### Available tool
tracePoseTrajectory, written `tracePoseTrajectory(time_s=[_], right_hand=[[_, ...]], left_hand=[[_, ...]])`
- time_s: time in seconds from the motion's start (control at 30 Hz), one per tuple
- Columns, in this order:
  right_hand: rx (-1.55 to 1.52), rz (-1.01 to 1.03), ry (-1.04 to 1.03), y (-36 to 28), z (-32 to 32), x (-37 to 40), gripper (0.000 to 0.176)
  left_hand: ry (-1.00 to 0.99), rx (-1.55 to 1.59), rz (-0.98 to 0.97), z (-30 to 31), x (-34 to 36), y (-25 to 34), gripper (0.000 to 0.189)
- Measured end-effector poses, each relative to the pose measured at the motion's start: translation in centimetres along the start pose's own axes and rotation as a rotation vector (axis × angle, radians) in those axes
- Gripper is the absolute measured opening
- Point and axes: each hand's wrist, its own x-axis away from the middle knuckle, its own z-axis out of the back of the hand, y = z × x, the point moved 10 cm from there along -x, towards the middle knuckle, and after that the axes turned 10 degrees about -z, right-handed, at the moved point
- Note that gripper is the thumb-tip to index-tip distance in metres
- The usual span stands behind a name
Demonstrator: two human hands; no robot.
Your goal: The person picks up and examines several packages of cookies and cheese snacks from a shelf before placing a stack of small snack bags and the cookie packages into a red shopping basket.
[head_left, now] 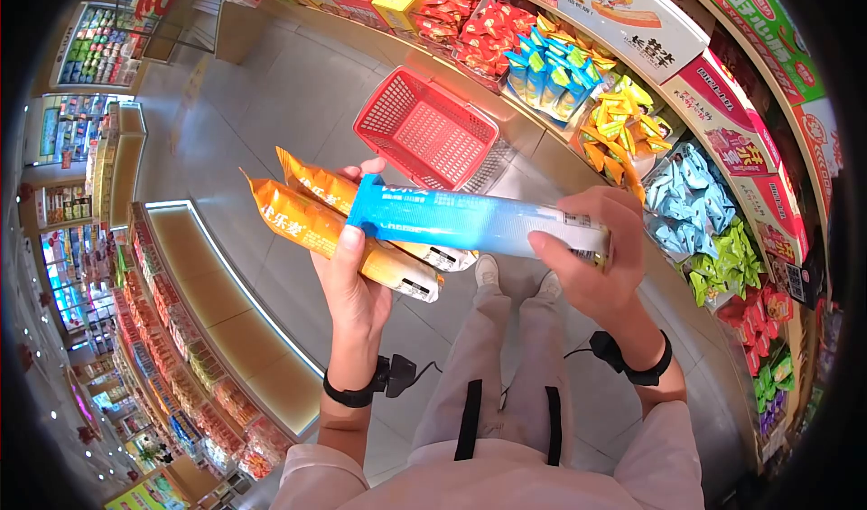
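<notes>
My left hand (pixel 350 280) is closed around two long orange snack packets, the nearer orange packet (pixel 312 230) lying under my thumb. Behind it, the second orange packet (pixel 316 185) is partly covered. Across both lies a long blue and white snack packet (pixel 452 218), its blue end resting by my left thumb and fingertips. Its white end is gripped by my right hand (pixel 601 262), thumb on the near side. Beyond my hands, a red plastic shopping basket (pixel 424 131) has nothing visible in it.
To the right runs a curved shelf with bins of blue packets (pixel 551 76), yellow packets (pixel 623 121), light blue packets (pixel 691 198) and green packets (pixel 727 266). A lit display counter (pixel 230 307) stands on the left. My shoes (pixel 488 271) are on the grey tiled floor.
</notes>
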Motion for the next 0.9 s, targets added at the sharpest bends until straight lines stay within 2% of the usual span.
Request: tracePoseTrajectory(time_s=[0.1,0.2,0.4,0.5,0.7,0.9], right_hand=[[-0.050,0.020,-0.001,0.2,-0.3,0.4,0.045],[-0.105,-0.077,-0.089,2.2,-1.2,0.9,0.048],[-0.241,-0.187,-0.150,1.8,-0.8,0.0,0.055],[-0.250,-0.155,-0.111,1.7,-0.6,-0.1,0.055],[-0.212,-0.137,-0.114,1.4,0.0,-0.2,0.052],[-0.169,-0.135,-0.127,1.1,0.5,-0.3,0.046]], left_hand=[[0.017,0.124,0.035,-0.3,0.1,-0.1,0.060],[-0.056,0.093,-0.061,-1.0,-0.2,1.2,0.062],[-0.141,0.037,-0.089,-1.3,-0.5,2.2,0.063],[-0.137,0.061,-0.096,-1.2,-0.4,2.5,0.064],[-0.263,0.163,-0.154,-2.1,-0.4,3.3,0.064],[-0.263,0.154,-0.165,-2.3,-0.4,3.7,0.064]])
